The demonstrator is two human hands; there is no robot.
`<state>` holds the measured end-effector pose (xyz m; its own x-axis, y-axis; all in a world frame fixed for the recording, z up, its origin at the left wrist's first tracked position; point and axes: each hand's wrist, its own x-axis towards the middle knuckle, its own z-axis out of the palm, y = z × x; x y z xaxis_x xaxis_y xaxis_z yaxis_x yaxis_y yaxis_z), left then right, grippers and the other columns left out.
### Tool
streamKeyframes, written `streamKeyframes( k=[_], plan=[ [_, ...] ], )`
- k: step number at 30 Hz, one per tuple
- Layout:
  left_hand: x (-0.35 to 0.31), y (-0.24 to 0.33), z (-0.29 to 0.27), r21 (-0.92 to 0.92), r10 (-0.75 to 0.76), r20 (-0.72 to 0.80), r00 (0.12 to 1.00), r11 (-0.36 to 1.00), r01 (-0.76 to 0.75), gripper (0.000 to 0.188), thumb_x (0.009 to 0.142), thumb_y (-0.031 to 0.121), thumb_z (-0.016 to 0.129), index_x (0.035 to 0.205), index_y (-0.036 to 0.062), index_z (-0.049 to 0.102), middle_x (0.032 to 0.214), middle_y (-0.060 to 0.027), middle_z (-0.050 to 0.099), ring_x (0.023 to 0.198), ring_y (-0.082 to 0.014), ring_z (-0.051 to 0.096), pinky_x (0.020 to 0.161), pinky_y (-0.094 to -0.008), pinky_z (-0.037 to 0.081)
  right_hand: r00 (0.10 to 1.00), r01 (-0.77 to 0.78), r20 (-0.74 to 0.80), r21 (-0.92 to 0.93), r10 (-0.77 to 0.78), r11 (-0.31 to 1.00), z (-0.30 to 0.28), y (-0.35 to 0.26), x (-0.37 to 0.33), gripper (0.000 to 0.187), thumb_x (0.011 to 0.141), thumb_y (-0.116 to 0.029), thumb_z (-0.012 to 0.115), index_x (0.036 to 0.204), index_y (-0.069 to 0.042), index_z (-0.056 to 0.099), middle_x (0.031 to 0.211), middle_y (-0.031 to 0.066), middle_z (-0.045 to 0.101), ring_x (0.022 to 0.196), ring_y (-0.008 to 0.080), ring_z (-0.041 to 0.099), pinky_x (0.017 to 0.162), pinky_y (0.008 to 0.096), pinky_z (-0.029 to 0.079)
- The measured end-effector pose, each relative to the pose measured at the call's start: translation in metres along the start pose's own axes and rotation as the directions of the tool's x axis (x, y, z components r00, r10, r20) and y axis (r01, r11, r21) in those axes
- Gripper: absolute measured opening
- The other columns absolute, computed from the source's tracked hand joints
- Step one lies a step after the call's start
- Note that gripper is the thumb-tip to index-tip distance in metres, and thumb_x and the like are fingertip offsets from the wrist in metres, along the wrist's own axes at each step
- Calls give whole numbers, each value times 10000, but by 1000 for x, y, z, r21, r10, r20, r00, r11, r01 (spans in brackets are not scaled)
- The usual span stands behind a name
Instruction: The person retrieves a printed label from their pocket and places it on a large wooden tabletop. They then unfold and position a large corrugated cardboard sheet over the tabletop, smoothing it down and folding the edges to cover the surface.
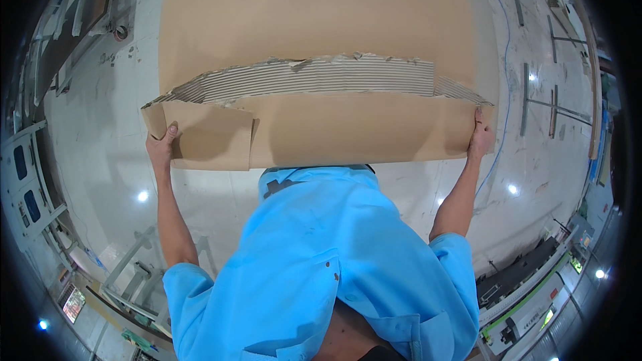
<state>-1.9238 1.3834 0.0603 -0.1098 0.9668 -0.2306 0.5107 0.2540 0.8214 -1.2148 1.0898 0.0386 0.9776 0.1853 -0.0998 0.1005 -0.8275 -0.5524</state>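
A wide brown sheet of corrugated cardboard (321, 13) stretches away in front of me. Its near end is folded over into a broad flap (361, 127) close to my waist. Along the torn upper edge, the ribbed inner layer (321, 77) lies bare. My left hand (162, 144) grips the flap's left end, thumb on top and fingers underneath out of sight. At the right end my right hand (480, 137) grips the same flap, its thumb pointing up along the edge. A shorter overlapping piece (210, 130) covers the flap's left part.
A thin blue cable (506, 73) runs along the pale floor to the right of the cardboard. Metal stands (555, 107) lie farther right. A wheeled rack (87, 20) is at the far left, and a grey metal frame (134, 274) stands at the lower left.
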Motion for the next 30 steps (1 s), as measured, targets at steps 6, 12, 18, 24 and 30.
streamKeyframes(
  k=[6,12,18,24,30],
  plan=[
    [3,-1,-5,-37,-118,76,990,992,121,464,796,316,795,1072,-34,666,969,-96,685,857,-172,645,786,-308,505,994,-29,-111,-288,-3,957,15,-12,-3,793,785,-733,542,951,30,673,955,217,682,931,377,629,833,461,459],
    [6,-4,13,-103,-56,-79,995,994,48,457,792,309,792,1067,-35,669,963,-79,682,843,-157,620,783,-290,489,968,12,-238,-270,-79,963,24,-6,-1,632,877,-620,504,973,-20,679,962,194,684,928,383,622,810,461,464],
    [-20,-35,-21,-171,-3,-207,978,985,-34,497,834,387,726,1074,-41,649,999,-82,671,901,-167,603,839,-312,472,831,276,-542,215,-121,937,-1,1,-25,448,951,-370,578,1114,46,622,992,166,678,888,290,617,819,368,478],
    [-19,-11,-32,-57,59,-307,950,995,-80,609,949,463,545,1318,-20,508,1227,-118,584,1131,-216,533,1011,-356,378,880,305,-475,526,-23,794,-30,26,-40,536,1003,-451,470,1241,22,552,1010,123,665,856,254,609,813,349,497],
    [-11,198,-4,258,512,109,852,813,-522,470,990,328,484,1310,-12,536,1263,-145,616,1219,-259,547,1054,-395,382,947,-55,34,997,-319,-57,-84,87,-37,712,934,-676,330,832,-73,695,818,112,656,820,258,648,860,408,547]
  ],
)
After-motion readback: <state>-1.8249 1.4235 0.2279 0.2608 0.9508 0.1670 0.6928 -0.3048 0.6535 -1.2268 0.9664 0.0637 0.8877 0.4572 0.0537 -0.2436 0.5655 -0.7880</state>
